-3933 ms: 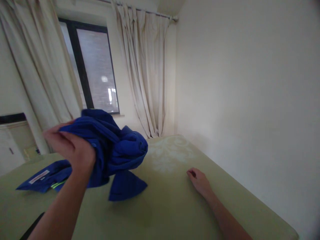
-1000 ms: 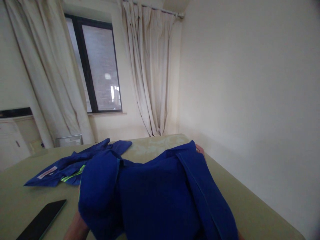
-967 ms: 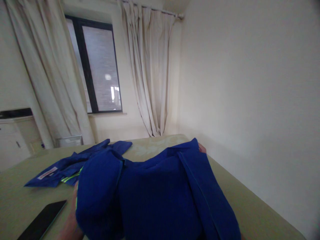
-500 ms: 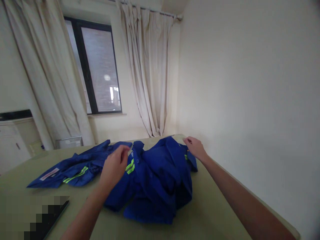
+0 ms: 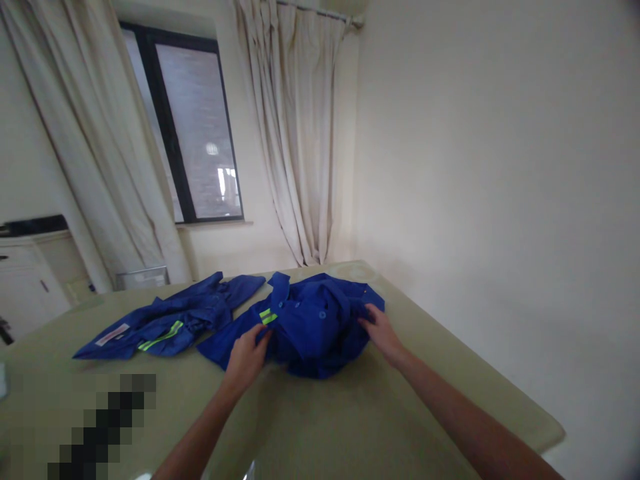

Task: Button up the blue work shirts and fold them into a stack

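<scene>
A blue work jacket [image 5: 320,327] with buttons and a yellow-green reflective strip lies crumpled on the table [image 5: 400,427]. At its near left edge, just below the strip, my left hand [image 5: 249,353] is closed, with thumb and fingers pinching the cloth. My right hand [image 5: 383,333] grips the jacket's right side between thumb and bent fingers. A second blue garment [image 5: 200,313], with a white label and a similar reflective strip, lies to the left of the jacket. Neither hand touches that one.
A pixelated dark object [image 5: 103,427] lies at the table's near left. The white wall [image 5: 500,200] runs along the right side. Behind the table are curtains [image 5: 300,133], a dark-framed window [image 5: 195,127] and a white cabinet [image 5: 35,280].
The jacket has dropped and spread flatter, farther from me. My left hand has moved right and down onto its edge; my right hand has come lower and inward onto its right side.
</scene>
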Demonstrator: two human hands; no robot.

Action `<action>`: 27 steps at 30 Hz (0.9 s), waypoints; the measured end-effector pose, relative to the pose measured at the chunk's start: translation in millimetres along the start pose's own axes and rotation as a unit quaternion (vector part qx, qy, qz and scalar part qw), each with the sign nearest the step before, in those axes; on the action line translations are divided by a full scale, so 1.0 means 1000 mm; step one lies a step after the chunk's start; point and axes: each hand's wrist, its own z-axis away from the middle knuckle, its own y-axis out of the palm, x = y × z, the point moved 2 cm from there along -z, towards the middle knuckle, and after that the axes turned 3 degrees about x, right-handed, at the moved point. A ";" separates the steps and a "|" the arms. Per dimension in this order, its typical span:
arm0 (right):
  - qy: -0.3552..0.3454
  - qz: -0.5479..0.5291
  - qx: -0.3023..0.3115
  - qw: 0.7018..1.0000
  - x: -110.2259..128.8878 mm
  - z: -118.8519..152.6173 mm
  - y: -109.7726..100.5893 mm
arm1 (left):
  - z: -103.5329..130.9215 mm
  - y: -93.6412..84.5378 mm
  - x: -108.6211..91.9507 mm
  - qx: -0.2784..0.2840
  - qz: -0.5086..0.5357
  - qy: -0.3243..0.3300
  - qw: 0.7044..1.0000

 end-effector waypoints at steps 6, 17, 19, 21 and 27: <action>0.004 -0.253 -0.061 0.965 0.105 -0.037 -0.088 | 0.018 -0.119 -0.039 -0.103 0.039 0.047 0.993; -0.025 0.220 0.243 0.944 0.020 0.039 -0.079 | 0.063 -0.026 0.012 0.245 -0.101 0.000 0.964; -0.028 0.289 0.290 0.912 -0.009 0.060 -0.052 | 0.062 0.010 0.027 0.219 -0.186 -0.003 0.958; -0.031 0.339 0.277 0.898 -0.026 0.072 -0.036 | 0.058 0.033 0.036 0.194 -0.222 -0.021 0.955; 0.014 0.360 0.182 0.915 -0.034 0.037 -0.020 | 0.020 0.052 0.019 0.112 -0.185 0.002 0.976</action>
